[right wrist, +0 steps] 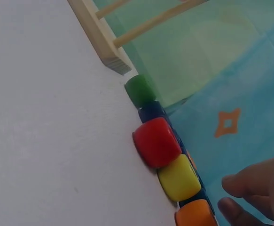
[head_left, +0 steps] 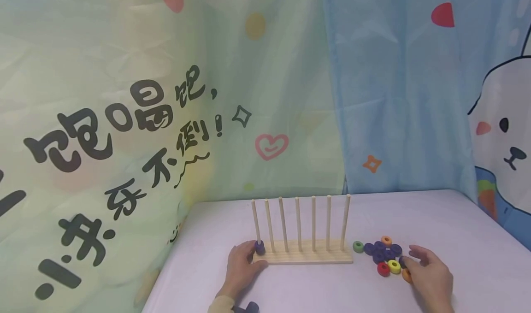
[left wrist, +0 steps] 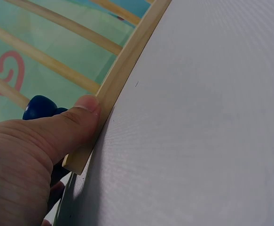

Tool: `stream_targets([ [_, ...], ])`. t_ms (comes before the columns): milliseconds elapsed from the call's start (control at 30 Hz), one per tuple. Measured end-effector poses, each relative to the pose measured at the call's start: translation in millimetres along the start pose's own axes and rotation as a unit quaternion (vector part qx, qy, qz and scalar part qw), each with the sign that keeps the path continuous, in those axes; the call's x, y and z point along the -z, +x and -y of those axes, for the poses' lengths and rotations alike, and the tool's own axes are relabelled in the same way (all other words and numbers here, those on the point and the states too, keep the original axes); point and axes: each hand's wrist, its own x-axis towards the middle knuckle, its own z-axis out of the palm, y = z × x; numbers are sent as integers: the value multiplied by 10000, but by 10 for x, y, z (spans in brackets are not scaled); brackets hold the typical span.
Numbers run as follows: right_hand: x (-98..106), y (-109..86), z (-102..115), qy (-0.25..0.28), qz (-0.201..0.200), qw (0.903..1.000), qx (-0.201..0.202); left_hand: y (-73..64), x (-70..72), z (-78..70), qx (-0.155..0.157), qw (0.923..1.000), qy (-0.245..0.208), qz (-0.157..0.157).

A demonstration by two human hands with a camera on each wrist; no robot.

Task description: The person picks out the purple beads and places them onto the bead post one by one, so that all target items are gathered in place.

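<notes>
A wooden peg rack (head_left: 307,256) with a row of upright pegs stands on the table. Dark blue beads (head_left: 259,247) sit stacked at the bottom of its leftmost peg. My left hand (head_left: 242,266) grips the rack's left end, the thumb (left wrist: 82,115) on the front edge of the base and the other fingers mostly hidden behind. To the right lies a cluster of ring beads, among them a red bead (right wrist: 156,142), a yellow bead (right wrist: 179,177) and several dark blue beads (head_left: 379,256). Over the cluster's right side, my right hand (head_left: 431,276) has its fingertips beside a dark blue bead (head_left: 402,262).
A green bead (head_left: 358,246) lies near the rack's right end. One orange bead (head_left: 386,241) is at the back of the cluster; another orange bead (right wrist: 195,214) is partly under the right hand. Printed curtains (head_left: 269,96) hang behind the white table (head_left: 311,290).
</notes>
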Motion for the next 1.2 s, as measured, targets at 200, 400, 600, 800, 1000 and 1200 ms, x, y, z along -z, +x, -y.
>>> stream_targets([
  [200, -25, -12, -6, -169, 101, 9998, -67, 12, 5, -5, 72, 10000, 22, 53],
  [400, -57, 5, -68, -541, 85, 9984, 141, 17, 6, -3, 88, 9999, 47, 97],
  [600, -99, 24, -94, -813, 181, 9965, 16, 15, 2, -3, 94, 9999, 37, 95],
  [800, -75, 6, -76, -975, 319, 9947, 18, 15, -2, 1, 139, 9998, 96, 108],
  [1000, -41, -18, -59, -1144, 430, 9925, 5, 17, 7, 3, 109, 9998, 36, 131],
  [1200, -32, -31, -68, -1242, 387, 9914, 129, 16, -1, 15, 31, 9999, 7, 107],
])
